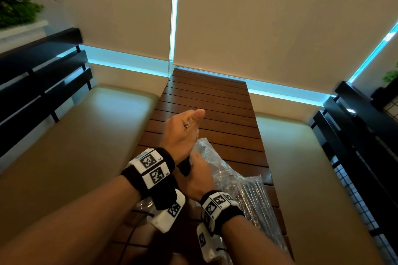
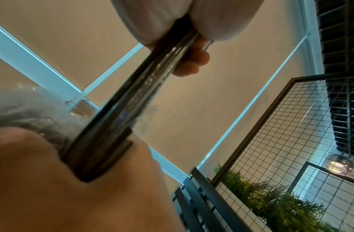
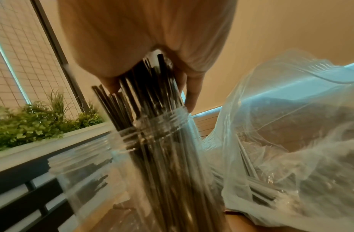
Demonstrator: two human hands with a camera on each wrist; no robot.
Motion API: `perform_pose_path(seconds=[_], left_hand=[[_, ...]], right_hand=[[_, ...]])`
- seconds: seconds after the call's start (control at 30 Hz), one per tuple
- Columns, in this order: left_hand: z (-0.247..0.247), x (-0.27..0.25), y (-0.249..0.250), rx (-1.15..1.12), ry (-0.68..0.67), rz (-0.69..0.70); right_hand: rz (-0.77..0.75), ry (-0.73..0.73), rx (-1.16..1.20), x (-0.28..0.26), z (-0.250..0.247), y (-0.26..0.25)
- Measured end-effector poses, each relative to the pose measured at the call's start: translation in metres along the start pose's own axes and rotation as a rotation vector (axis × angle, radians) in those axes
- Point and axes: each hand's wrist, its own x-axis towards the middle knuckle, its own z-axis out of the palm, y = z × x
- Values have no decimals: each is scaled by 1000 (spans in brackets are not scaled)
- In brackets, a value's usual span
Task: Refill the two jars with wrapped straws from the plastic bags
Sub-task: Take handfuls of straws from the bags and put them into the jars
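Note:
A bundle of dark wrapped straws (image 1: 185, 166) is held by both hands over the near part of the slatted wooden table (image 1: 206, 97). My left hand (image 1: 183, 133) grips its upper end, thumb pointing away. My right hand (image 1: 198, 176) grips it lower down. In the right wrist view the straws (image 3: 152, 94) stand in a clear jar (image 3: 158, 125), and a second clear jar (image 3: 78, 157) stands beside it on the left. A crumpled clear plastic bag (image 1: 243, 180) with more straws lies to the right. My arms hide both jars in the head view.
Padded benches (image 1: 75, 135) flank the table on both sides, each with a black slatted backrest (image 1: 38, 84). Blinds close off the far end. A planter with green plants (image 3: 33, 122) sits behind the left bench.

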Motion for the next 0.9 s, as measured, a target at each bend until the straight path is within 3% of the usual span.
perform_pose_path(seconds=[0.23,0.5,0.67,0.77,0.9], left_hand=[[-16,-2,-21,158,-72,31],[-15,-11,-45,384,-310,197],[-16,-18,-66,593,-485,187],[-19,-25,-78,784,-464,180],[-21,-28,-78,815,-437,158]], right_hand=[[-7,-11,-182,4,5,6],[-121,-31,-223,3,9,14],[-127,-67,-152,4,7,14],[-117,-117,-207,6,3,15],[-29,-134,6,6,-4,12]])
